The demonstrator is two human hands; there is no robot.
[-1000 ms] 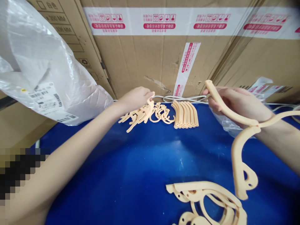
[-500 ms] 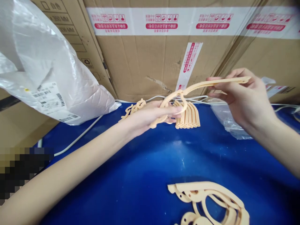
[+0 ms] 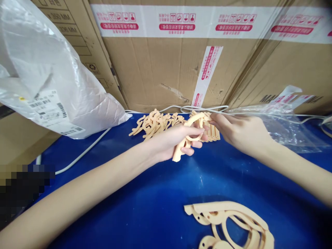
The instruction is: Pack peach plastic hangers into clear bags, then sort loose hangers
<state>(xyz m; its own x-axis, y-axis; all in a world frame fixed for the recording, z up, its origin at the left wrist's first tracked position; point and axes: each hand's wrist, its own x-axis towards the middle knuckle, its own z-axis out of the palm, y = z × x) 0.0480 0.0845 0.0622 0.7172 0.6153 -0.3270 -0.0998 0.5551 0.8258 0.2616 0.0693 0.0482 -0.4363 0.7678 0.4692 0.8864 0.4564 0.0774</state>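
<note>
My left hand (image 3: 185, 138) is closed round a cream plastic folding hanger (image 3: 193, 120), its curved ring under my thumb and one end pointing down toward me. At the hanger's upper right end, the fingers of my right hand (image 3: 238, 129) are pinched, back of the hand upward; they hide the part they grip. Just behind my hands stands a row of cream hanger arms (image 3: 214, 133), partly covered. To the left, beyond my left wrist, lies a pile of cream hooks (image 3: 155, 124). Nearer to me rest several folded hangers (image 3: 233, 207), overlapping each other.
Everything lies on a blue surface (image 3: 145, 193). Cardboard boxes (image 3: 155, 69) stand behind it like a wall. A filled white plastic bag (image 3: 85, 93) leans in at the left. Clear plastic bags (image 3: 290, 135) lie at the right, and a white cable (image 3: 85, 159) runs along the back and left.
My right hand has come down and left, close to my left hand. The hanger's long arm, stretched out to the right before, is now largely hidden. My left hand has tilted and lowered slightly.
</note>
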